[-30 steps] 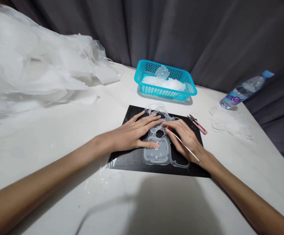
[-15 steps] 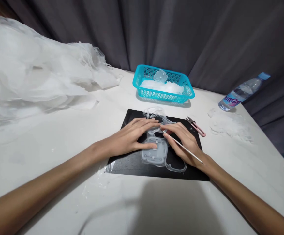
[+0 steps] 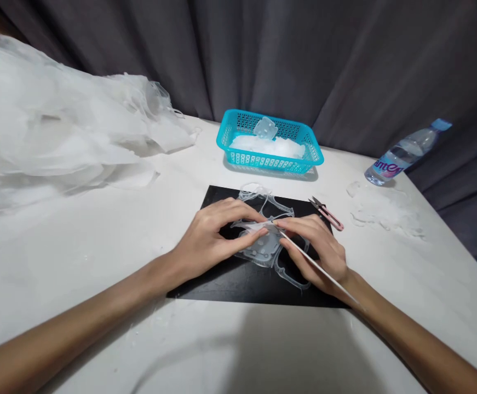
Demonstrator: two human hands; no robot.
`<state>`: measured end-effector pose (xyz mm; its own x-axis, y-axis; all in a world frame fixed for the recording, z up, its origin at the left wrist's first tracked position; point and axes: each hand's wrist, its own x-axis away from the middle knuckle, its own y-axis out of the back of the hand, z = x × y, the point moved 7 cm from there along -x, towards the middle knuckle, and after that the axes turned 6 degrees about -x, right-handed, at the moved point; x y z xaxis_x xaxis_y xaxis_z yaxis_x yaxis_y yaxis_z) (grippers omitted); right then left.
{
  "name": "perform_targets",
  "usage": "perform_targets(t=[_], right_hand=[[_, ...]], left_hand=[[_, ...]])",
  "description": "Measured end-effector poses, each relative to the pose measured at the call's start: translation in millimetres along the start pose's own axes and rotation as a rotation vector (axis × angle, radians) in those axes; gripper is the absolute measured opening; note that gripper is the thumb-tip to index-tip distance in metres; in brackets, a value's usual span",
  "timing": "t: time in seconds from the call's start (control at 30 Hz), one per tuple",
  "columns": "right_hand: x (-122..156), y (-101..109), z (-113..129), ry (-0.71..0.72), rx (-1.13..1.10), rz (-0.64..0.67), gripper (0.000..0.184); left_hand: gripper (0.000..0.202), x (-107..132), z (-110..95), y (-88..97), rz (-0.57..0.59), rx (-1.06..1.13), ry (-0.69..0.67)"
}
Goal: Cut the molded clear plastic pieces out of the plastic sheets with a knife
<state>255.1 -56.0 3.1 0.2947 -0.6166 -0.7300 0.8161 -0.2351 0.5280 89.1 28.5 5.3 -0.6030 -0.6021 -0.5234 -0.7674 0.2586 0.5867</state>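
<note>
Pinching the sheet (image 3: 258, 249) over the mat (image 3: 222, 280), the left hand (image 3: 211, 235) keeps a closed grip; the right hand (image 3: 320, 246) grips the stick (image 3: 317, 265). The sheet appears unfinished, strips (image 3: 289, 278) beside it; pieces (image 3: 266, 146) in the basket (image 3: 268, 160) seem done.

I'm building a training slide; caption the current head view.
Over a black mat, the left hand pinches a translucent piece while the right hand holds a white stick.

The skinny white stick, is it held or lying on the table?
Held: the right hand pinches the white stick near its far end, and it slants back across that hand.
</note>
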Motion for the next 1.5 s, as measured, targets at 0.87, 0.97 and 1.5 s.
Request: perform_targets(t=[0.87,0.97,1.5], right_hand=[[12,14,-3,-0.146,0.394,-0.224,0.030],[11,10,-7,-0.173,0.390,-0.199,0.031],[5,1,8,-0.002,0.339,-0.078,0.017]], left_hand=[[0.011,4,13,-13.1,0.056,0.550,0.423],[0.012,4,12,-14.2,0.064,0.563,0.426],[0.009,5,-1,-9.2,0.068,0.380,0.217]])
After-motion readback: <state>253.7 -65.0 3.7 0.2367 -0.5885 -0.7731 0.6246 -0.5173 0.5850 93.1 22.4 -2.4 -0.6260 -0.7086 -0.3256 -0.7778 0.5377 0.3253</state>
